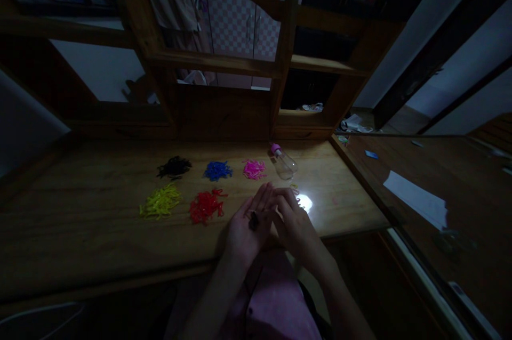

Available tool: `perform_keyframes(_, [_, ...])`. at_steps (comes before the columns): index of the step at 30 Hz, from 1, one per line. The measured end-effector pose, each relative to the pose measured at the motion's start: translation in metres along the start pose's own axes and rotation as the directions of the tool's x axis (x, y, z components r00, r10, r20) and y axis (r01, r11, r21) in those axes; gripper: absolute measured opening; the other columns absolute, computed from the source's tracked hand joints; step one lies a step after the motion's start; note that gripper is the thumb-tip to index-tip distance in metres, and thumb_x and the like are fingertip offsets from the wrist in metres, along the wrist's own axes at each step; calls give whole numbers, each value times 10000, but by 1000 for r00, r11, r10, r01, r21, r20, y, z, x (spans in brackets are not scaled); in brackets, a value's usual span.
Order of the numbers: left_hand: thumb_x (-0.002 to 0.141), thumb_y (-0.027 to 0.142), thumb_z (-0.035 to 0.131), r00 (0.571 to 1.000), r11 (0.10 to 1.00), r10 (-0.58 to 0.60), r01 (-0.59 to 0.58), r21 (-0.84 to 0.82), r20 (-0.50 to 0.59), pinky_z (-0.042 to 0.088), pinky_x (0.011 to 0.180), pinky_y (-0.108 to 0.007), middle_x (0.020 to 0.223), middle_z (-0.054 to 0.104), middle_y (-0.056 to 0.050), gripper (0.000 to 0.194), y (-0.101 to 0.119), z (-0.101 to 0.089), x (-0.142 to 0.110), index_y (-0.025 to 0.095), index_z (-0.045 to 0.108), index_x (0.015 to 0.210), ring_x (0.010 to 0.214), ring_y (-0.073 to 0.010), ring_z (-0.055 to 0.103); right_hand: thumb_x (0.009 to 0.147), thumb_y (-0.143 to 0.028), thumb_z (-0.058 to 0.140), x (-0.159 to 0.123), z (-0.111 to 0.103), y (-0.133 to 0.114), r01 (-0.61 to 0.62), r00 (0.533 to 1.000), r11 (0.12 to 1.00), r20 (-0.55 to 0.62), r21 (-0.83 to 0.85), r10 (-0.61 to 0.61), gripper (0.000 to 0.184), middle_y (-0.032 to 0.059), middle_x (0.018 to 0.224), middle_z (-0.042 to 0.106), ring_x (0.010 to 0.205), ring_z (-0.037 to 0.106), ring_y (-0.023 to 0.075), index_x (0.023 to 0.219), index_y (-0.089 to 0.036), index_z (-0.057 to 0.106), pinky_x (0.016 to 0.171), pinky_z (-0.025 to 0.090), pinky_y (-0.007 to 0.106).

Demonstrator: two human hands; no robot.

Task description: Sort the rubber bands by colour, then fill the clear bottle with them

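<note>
My left hand (pixel 246 233) is turned palm up over the table's front edge, fingers stretched and slightly cupped. A small dark clump (pixel 254 220), seemingly black rubber bands, lies on its palm. Bent over that palm from the right is my right hand (pixel 294 220), thumb and fingers drawn together; whatever they pinch is hidden. Left of the hands lie a red pile of rubber bands (pixel 206 207) and a yellow pile (pixel 160 202). Farther back are a black pile (pixel 174 167), a blue pile (pixel 217 170) and a pink pile (pixel 254 169).
A clear bottle with a pink cap (pixel 285 164) lies behind my right hand. Some loose bands (pixel 296 193) show beside a bright glare on the wooden table (pixel 100 185). A wooden shelf frame (pixel 216 65) rises along the back. White paper (pixel 416 199) lies on the right-hand surface.
</note>
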State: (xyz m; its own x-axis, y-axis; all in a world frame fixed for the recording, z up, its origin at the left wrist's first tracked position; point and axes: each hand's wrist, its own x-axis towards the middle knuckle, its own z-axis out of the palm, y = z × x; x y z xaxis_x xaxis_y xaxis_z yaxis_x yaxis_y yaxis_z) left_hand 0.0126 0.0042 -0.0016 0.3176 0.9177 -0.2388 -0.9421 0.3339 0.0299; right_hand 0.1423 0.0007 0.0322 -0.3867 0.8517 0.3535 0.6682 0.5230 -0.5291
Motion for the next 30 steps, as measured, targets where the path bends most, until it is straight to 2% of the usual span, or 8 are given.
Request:
perform_keyframes(4, [988, 208, 272, 1000, 1000, -25, 25, -9, 18, 499, 963, -253, 1320, 584, -127, 437, -12, 7, -4, 114, 541, 1319, 1232, -186, 541, 935, -171, 483, -3, -6, -15, 45, 999, 999, -9, 7, -45, 135, 84, 1132, 540, 950, 577, 183, 990, -216, 598, 757, 505, 290])
perform_keyframes(11, [953, 154, 320, 991, 992, 30, -46, -120, -132, 517, 966, -376, 1082, 712, -133, 395, 12, 12, -8, 100, 704, 1028, 1107, -219, 635, 923, -187, 518, -12, -33, -8, -72, 932, 995, -350, 64, 90, 146, 87, 1079, 555, 928, 584, 196, 989, -230, 641, 705, 507, 303])
perform_keyframes(16, [888, 73, 321, 904, 947, 261, -308, -93, -337, 582, 799, -377, 747, 732, -96, 406, 73, 12, -4, 122, 683, 711, 844, -194, 716, 913, -209, 544, -24, -38, 14, -129, 920, 991, -369, 32, 131, 127, 77, 1043, 572, 812, 581, 169, 997, -221, 638, 648, 489, 287])
perform_keyframes(20, [888, 96, 290, 828, 861, 504, -504, 65, -246, 563, 807, -370, 702, 712, -65, 405, 154, 19, 14, 155, 630, 675, 857, -182, 699, 925, -233, 529, -33, -38, 26, -177, 925, 984, -342, 0, 166, 127, 69, 1041, 578, 749, 565, 148, 998, -219, 632, 640, 470, 281])
perform_keyframes(23, [893, 176, 286, 661, 680, 726, -646, 347, -190, 534, 826, -302, 748, 716, -65, 384, 213, 20, 34, 160, 626, 715, 796, -142, 680, 929, -245, 525, -37, -37, 30, -181, 929, 983, -333, -21, 163, 124, 60, 1030, 578, 668, 533, 122, 989, -215, 629, 614, 449, 275])
perform_keyframes(25, [901, 248, 276, 600, 543, 796, -647, 536, -81, 507, 864, -311, 803, 719, -99, 415, 244, 17, 47, 138, 642, 740, 849, -161, 666, 932, -248, 521, -39, -36, 33, -179, 933, 983, -323, -29, 160, 130, 58, 1026, 579, 629, 513, 110, 1000, -212, 626, 586, 431, 270])
perform_keyframes(27, [920, 310, 232, 582, 386, 812, -598, 703, 50, 459, 929, -342, 849, 718, -131, 502, 264, 14, 57, 110, 665, 766, 927, -195, 646, 936, -249, 515, -41, -34, 36, -175, 936, 984, -315, -31, 157, 130, 58, 1017, 583, 606, 505, 105, 997, -207, 622, 567, 417, 266])
perform_keyframes(30, [954, 336, 166, 595, 110, 781, -432, 895, 191, 373, 1010, -389, 868, 717, -129, 593, 279, 12, 64, 105, 684, 779, 1022, -236, 604, 943, -244, 501, -43, -33, 41, -170, 943, 985, -291, -18, 158, 128, 58, 1007, 587, 605, 516, 103, 993, -201, 612, 570, 414, 261])
